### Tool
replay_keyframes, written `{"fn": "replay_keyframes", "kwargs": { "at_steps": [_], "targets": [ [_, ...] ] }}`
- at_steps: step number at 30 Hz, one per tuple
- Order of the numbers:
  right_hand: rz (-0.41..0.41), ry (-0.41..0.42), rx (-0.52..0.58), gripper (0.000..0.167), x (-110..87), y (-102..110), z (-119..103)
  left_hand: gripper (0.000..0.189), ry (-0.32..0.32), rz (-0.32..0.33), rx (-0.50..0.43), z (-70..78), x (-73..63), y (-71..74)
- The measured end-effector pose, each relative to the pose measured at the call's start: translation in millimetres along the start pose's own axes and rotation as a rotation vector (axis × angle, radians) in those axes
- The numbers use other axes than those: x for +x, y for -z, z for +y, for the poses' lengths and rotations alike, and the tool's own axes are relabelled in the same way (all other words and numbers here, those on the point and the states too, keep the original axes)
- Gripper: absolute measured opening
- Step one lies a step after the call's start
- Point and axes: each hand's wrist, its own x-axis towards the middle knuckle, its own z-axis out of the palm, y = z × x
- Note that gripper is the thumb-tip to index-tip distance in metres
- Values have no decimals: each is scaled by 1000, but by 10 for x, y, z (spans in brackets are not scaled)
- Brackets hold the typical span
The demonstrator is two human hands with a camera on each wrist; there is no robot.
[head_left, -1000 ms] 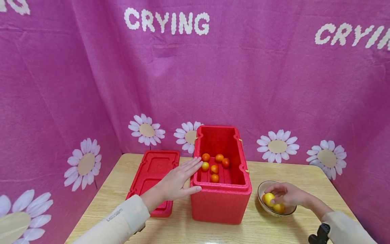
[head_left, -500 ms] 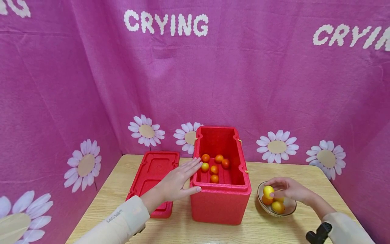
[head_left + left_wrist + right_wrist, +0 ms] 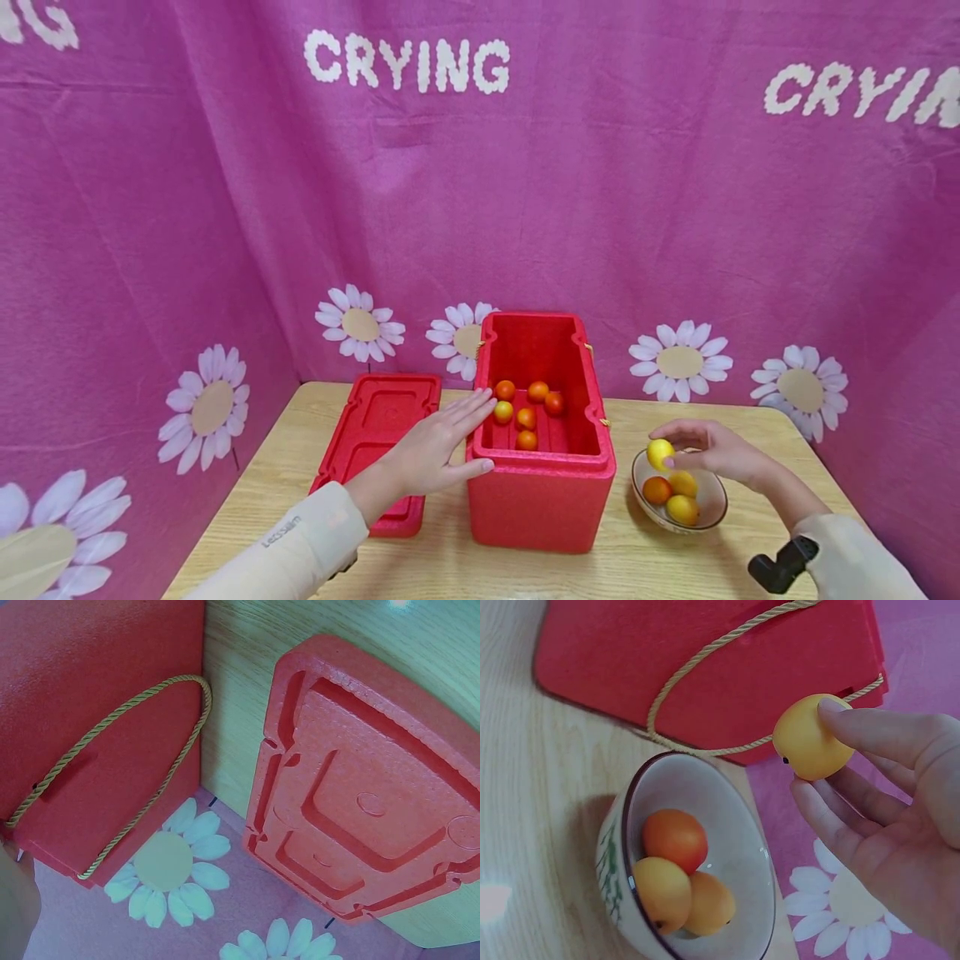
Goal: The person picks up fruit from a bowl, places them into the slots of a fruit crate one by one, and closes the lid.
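Note:
My right hand pinches a small round yellow fruit between thumb and fingers, just above a bowl. Inside that white bowl with a dark rim lie an orange-red fruit and two yellow-orange fruits. My left hand rests with straight fingers on the left rim of an uncovered red foam box. Several orange, red and yellow fruits lie on the box's floor. Only a sliver of the left hand shows in the left wrist view.
A red lid with moulded recesses lies left of the box on the wooden table. Twisted gold rope handles hang on the box's sides. A purple curtain with daisies stands behind the table.
My right hand has lifted the yellow fruit up out of the bowl, baring the three fruits left inside. The left hand stays at the box rim.

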Motion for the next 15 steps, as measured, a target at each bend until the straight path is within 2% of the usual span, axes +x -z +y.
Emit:
{"fn": "replay_keyframes", "kwargs": {
  "at_steps": [15],
  "targets": [
    [17,38,-32,35,179,84,-226,78,0,-6,-3,-11,-1,-3]
  ]
}}
